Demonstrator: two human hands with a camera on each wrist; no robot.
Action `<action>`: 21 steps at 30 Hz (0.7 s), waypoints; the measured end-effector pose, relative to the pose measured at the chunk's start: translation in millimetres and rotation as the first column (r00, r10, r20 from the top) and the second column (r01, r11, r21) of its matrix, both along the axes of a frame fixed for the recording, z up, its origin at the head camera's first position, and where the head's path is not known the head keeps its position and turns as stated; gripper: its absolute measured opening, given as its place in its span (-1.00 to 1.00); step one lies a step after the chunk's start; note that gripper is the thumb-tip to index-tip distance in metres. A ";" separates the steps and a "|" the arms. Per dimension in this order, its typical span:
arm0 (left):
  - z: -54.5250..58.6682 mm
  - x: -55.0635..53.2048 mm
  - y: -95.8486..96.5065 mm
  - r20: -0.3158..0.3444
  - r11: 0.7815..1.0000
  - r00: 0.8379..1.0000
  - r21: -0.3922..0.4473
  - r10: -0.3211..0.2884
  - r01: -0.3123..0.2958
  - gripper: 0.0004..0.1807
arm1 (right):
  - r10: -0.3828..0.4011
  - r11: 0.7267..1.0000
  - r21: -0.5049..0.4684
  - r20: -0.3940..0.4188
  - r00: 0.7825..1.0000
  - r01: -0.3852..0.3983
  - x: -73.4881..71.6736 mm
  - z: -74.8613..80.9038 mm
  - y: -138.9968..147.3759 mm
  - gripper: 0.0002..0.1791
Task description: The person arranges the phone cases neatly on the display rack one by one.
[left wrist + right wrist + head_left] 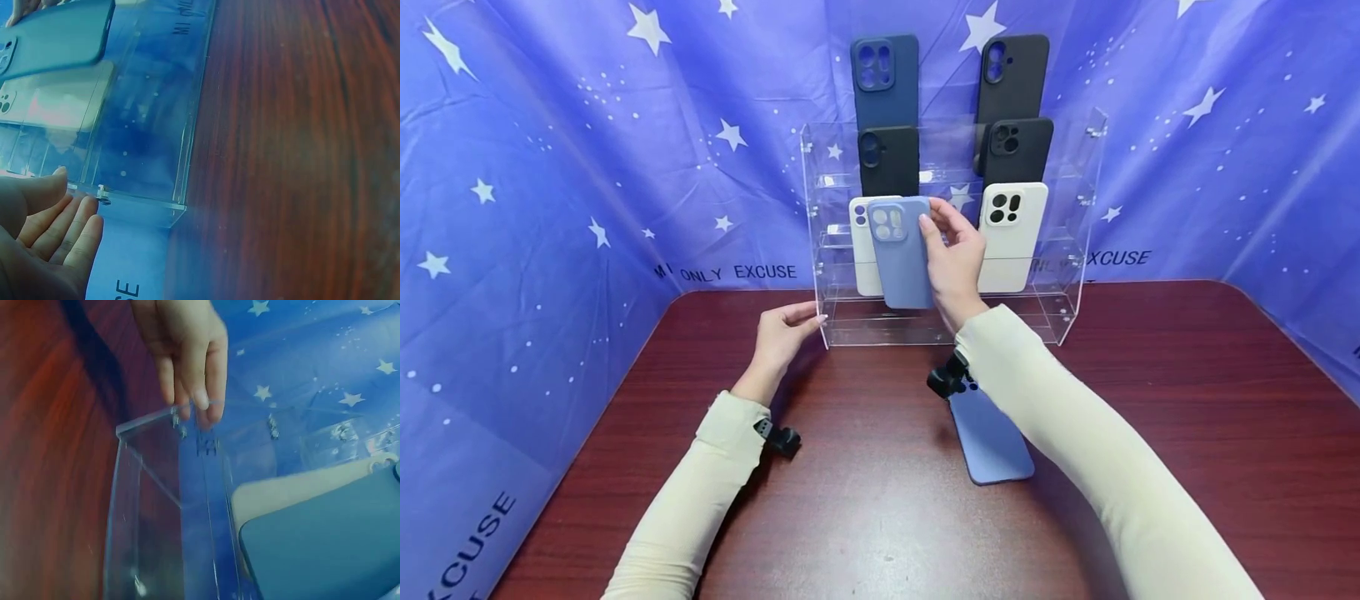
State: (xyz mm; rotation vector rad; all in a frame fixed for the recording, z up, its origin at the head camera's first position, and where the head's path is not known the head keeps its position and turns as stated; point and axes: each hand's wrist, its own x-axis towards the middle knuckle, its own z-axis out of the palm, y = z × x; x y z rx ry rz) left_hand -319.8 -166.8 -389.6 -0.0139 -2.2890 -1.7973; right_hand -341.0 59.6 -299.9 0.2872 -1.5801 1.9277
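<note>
My right hand (957, 254) pinches a light blue phone case (904, 258) by its right edge, thumb on the case's back. The case stands upright in front of a white phone case (862, 254) and partly covers it. Both are at the lower left of a clear acrylic display stand (1078, 250). My left hand (784, 337) holds the stand's left side panel near its bottom, thumb on one side and fingers on the other, also seen in the left wrist view. A second blue phone case (996, 442) lies flat on the table below my right wrist, its top partly hidden.
A dark blue case (886, 92) and a black case (889, 158) stand in the left column. On the right are two black cases (1022, 71), one below the other, above a white case (1018, 217). A starry blue curtain (587, 167) surrounds the reddish wooden table (850, 517).
</note>
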 end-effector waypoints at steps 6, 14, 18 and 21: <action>0.3 -0.8 0.2 0.002 1.000 1.000 0.008 -0.006 0.006 -0.67 | 0.036 0.997 0.062 -0.025 0.999 -0.035 -7.1 -5.8 -13.5 -0.72; 0.5 0.1 0.3 0.027 1.000 1.000 0.020 -0.002 0.001 -0.65 | -0.034 0.997 0.075 0.030 0.999 0.032 -6.7 -29.2 -28.6 -0.73; 0.8 -0.2 0.3 0.024 1.000 1.000 0.025 -0.002 0.001 -0.65 | -0.071 0.995 0.075 0.031 0.997 0.069 -1.3 -34.8 -30.6 -0.74; 0.6 -0.6 -0.7 0.018 1.000 1.000 0.019 0.004 -0.004 -0.66 | -0.079 0.994 0.078 0.041 0.996 0.076 4.1 -36.7 -32.1 -0.75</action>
